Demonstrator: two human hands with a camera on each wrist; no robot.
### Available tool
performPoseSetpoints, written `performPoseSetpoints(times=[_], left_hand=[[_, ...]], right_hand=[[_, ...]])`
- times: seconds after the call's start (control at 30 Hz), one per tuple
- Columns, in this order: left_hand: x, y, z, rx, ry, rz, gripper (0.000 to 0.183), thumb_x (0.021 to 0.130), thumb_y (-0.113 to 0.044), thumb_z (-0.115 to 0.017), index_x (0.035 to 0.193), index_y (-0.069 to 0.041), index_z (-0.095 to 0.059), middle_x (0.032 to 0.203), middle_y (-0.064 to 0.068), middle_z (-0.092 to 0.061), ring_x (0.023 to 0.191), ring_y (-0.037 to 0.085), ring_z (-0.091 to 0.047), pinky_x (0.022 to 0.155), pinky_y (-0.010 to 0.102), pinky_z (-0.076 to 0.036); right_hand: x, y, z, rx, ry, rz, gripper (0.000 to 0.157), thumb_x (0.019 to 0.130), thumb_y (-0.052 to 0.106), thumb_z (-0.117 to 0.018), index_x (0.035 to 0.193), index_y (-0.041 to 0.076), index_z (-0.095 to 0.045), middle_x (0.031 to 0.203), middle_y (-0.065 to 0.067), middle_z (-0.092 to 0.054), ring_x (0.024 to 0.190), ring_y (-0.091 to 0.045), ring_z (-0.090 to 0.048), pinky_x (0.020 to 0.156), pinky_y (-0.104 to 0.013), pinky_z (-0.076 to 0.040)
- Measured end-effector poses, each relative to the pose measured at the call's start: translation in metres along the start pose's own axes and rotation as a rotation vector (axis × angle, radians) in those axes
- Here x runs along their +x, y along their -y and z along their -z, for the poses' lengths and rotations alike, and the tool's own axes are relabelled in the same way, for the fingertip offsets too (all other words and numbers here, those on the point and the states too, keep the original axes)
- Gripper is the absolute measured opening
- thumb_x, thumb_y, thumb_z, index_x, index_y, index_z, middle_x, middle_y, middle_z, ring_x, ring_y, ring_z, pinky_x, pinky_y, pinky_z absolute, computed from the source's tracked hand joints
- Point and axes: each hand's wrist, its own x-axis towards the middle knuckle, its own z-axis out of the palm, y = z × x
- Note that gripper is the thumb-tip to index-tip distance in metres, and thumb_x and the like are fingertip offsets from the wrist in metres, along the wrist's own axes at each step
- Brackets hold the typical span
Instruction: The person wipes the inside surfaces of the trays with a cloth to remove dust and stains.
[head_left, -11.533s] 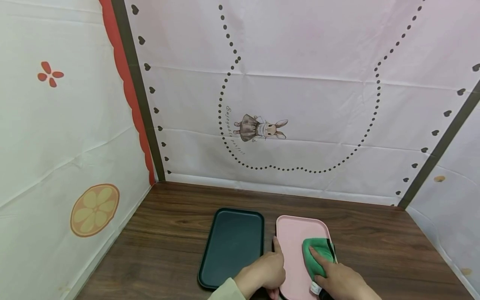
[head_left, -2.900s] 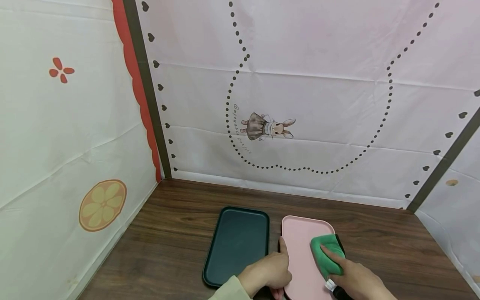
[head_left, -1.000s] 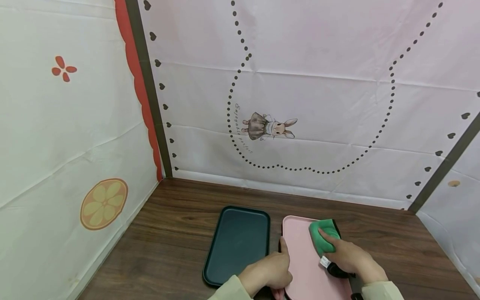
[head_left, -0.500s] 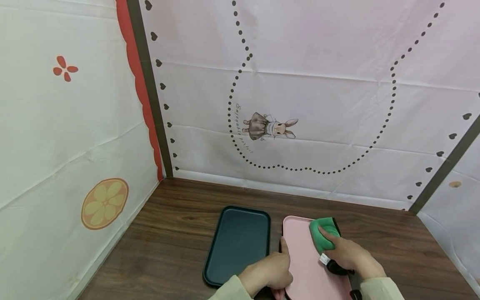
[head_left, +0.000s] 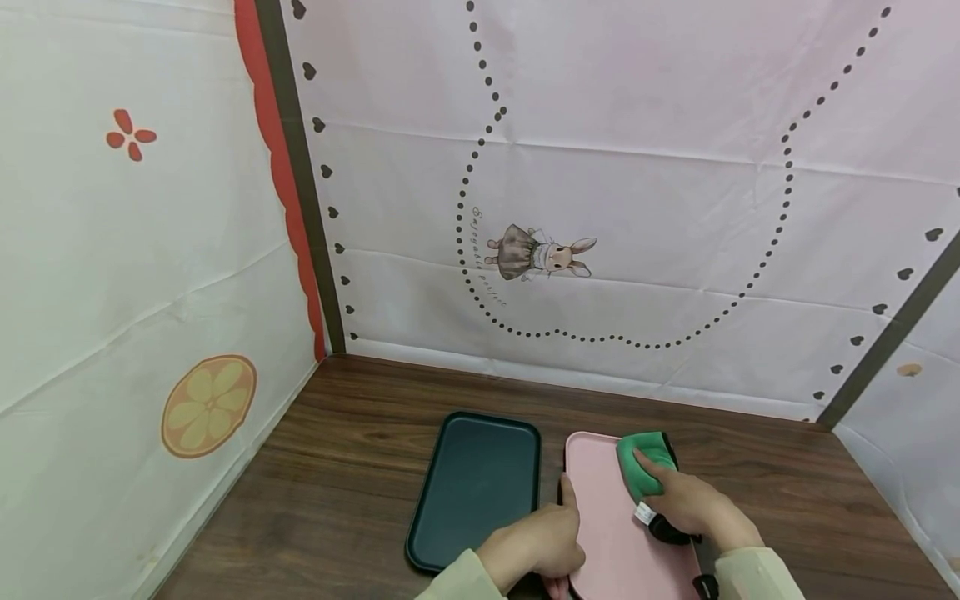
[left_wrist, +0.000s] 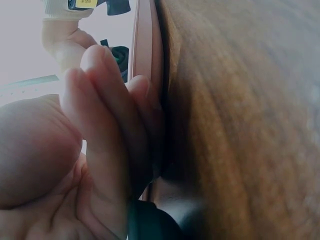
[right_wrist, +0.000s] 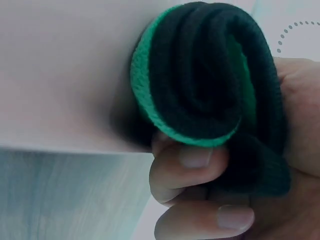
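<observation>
In the head view a pink tray (head_left: 600,517) lies on the wooden table. My left hand (head_left: 542,537) rests along its left edge, index finger stretched along the rim. The left wrist view shows the other fingers (left_wrist: 107,105) bent loosely against the tray's side. My right hand (head_left: 693,504) grips a folded green cloth (head_left: 639,471) with dark edging and a white label, pressing it on the tray's far right corner. Close up, the cloth (right_wrist: 195,75) shows rolled dark layers with a green outer face, fingertips bent round its lower side.
A dark green tray (head_left: 476,492) lies just left of the pink one, under my left forearm's side. Printed white sheets (head_left: 637,208) stand as walls behind and at both sides of the wooden table (head_left: 322,500).
Since about 3 s ago, my right hand has carried the cloth up the tray's right side to the far corner; lately it shifted slightly farther and left. My left hand stays at the rim.
</observation>
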Motion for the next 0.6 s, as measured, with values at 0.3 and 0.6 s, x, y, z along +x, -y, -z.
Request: performPoseSetpoints(times=[0.3, 0.6], left_hand=[[-0.0005, -0.0005, 0.0014, -0.008, 0.017, -0.005, 0.093, 0.09, 0.004, -0.059, 0.164, 0.004, -0.003, 0.045, 0.01, -0.062, 0.029, 0.01, -0.048, 0.031, 0.023, -0.039], [-0.0014, -0.0008, 0.0011, 0.007, 0.014, -0.016, 0.092, 0.09, 0.004, -0.058, 0.164, 0.005, -0.003, 0.046, 0.009, -0.062, 0.029, 0.01, -0.048, 0.032, 0.024, -0.04]], right_hand=[[0.0016, -0.0046, -0.0048, 0.031, -0.024, 0.049, 0.072, 0.101, 0.028, -0.064, 0.165, 0.017, -0.03, 0.14, -0.039, -0.056, 0.124, -0.058, -0.058, 0.098, -0.072, -0.047], [0.0027, -0.0002, -0.0059, 0.032, -0.033, 0.068, 0.072, 0.101, 0.028, -0.064, 0.164, 0.018, -0.031, 0.14, -0.04, -0.056, 0.124, -0.058, -0.058, 0.098, -0.072, -0.047]])
